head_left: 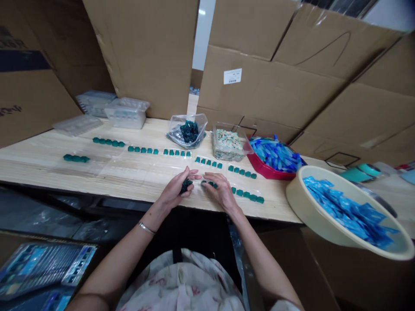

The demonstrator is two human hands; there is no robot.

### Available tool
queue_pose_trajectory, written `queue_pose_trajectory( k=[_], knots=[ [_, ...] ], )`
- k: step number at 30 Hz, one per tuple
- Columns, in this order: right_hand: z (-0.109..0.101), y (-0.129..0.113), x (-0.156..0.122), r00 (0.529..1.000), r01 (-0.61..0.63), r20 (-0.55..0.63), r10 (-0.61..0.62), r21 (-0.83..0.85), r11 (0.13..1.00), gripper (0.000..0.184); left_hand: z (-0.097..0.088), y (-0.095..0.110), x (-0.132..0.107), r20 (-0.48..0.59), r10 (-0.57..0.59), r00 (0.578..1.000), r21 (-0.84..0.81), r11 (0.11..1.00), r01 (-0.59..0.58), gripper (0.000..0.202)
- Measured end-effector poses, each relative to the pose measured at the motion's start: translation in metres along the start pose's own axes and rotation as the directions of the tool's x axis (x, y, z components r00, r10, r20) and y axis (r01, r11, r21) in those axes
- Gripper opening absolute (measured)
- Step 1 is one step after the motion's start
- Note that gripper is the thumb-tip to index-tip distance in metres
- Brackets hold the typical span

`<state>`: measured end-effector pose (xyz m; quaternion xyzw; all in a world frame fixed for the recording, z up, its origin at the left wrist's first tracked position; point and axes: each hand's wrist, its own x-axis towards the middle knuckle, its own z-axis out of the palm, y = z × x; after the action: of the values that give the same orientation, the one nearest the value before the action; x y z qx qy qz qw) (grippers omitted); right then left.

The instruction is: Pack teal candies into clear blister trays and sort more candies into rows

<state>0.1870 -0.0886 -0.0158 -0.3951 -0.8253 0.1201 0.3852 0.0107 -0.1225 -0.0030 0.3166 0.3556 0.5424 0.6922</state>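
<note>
My left hand (177, 186) is cupped around several dark green faceted pieces (186, 186), above the table's front edge. My right hand (221, 191) reaches over a row of the same green pieces, fingers curled and thumb low. A small green piece (204, 183) shows at its fingertips, and part of the row is hidden under the hand. To its right the row goes on with green pieces (246, 194) in a clear plastic tray. More short rows of green pieces (142, 150) lie in clear trays across the table.
Behind the rows stand a clear bag of dark green pieces (189, 131), a clear box of small striped sticks (228, 142) and a red tray of blue pieces (275, 155). A cream basin (319, 220) with blue packets overhangs the right front edge. Clear plastic boxes (128, 113) stand back left.
</note>
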Motion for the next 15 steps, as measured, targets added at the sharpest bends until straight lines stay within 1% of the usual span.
queue_pose_trajectory(
  k=[1, 3, 4, 7, 9, 11, 13, 15],
  knots=[
    [-0.004, -0.006, 0.004, 0.999, -0.010, -0.030, 0.012, 0.050, 0.999, 0.017, 0.002, 0.001, 0.002, 0.022, -0.028, 0.999, -0.033, 0.999, 0.029, 0.046],
    [-0.010, -0.017, 0.012, 0.998, -0.013, -0.062, 0.021, 0.122, 0.992, 0.016, 0.005, 0.000, 0.005, 0.065, -0.048, 0.997, -0.043, 0.998, 0.051, 0.045],
    [-0.011, -0.023, 0.016, 0.998, -0.005, -0.057, 0.013, 0.140, 0.990, 0.016, 0.007, -0.001, 0.007, 0.092, -0.046, 0.995, -0.034, 0.998, 0.050, 0.043],
    [-0.010, -0.032, 0.025, 1.000, 0.023, 0.007, -0.025, 0.169, 0.985, 0.017, 0.013, -0.003, 0.009, 0.174, -0.055, 0.983, 0.005, 0.998, 0.055, 0.040],
    [-0.006, -0.032, 0.028, 1.000, -0.006, 0.015, 0.003, 0.215, 0.977, 0.017, 0.016, -0.003, 0.010, 0.199, -0.085, 0.976, 0.030, 0.996, 0.080, 0.043],
    [-0.003, -0.028, 0.027, 0.996, -0.079, -0.015, 0.087, 0.292, 0.953, 0.018, 0.016, -0.001, 0.010, 0.185, -0.082, 0.979, 0.058, 0.996, 0.072, 0.046],
    [-0.003, -0.023, 0.026, 0.983, -0.148, -0.050, 0.179, 0.375, 0.915, 0.020, 0.016, 0.000, 0.009, 0.124, -0.011, 0.992, 0.113, 0.994, -0.003, 0.043],
    [-0.005, -0.020, 0.024, 0.970, -0.187, -0.056, 0.236, 0.451, 0.873, 0.023, 0.014, 0.000, 0.009, 0.041, 0.078, 0.996, 0.203, 0.975, -0.085, 0.039]
  ],
)
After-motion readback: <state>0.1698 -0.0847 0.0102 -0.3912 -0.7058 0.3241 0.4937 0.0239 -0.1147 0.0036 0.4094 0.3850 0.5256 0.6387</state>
